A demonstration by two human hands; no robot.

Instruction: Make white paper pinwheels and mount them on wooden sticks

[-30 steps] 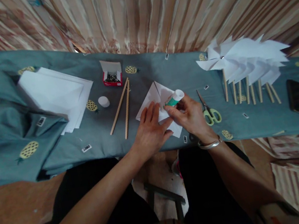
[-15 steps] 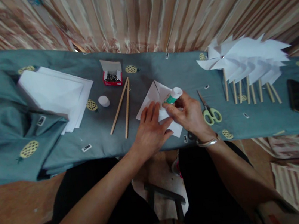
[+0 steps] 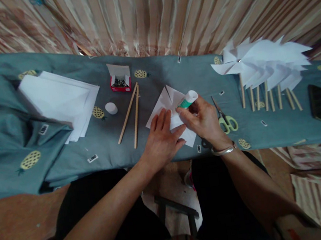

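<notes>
Since the picture half a second ago, the glue stick (image 3: 188,99) has shifted slightly rightward and toward the far edge, along with the right hand (image 3: 205,123) gripping it, while the left hand (image 3: 162,140) has kept its place. At the left end of the counter (image 3: 159,71), which is covered in a grey-green cloth with yellow pineapple prints, white sheets (image 3: 59,99) lie in an uneven, overlapping pile. Next comes a white cap (image 3: 111,108), with an open red box (image 3: 120,79) of small metal pieces a little farther back. Two wooden sticks (image 3: 132,116) lie beside them, their far ends meeting and their near ends spread apart. Then the left hand rests flat, fingers extended and close together, thumb held out, on a white paper square (image 3: 174,121) turned corner-forward, with a slit running in from its far corner. Over the right part of that square the right hand holds the glue stick between thumb and fingers, tilted, its white end up; its lower tip is hidden. A silvery bracelet (image 3: 224,151) circles that wrist. Just beside the right hand lie green-handled scissors (image 3: 227,121), blades pointing away. Farther right, white paper pinwheels (image 3: 267,62) overlap in a row, their sticks toward the person, and a dark phone (image 3: 320,103) lies near them.
</notes>
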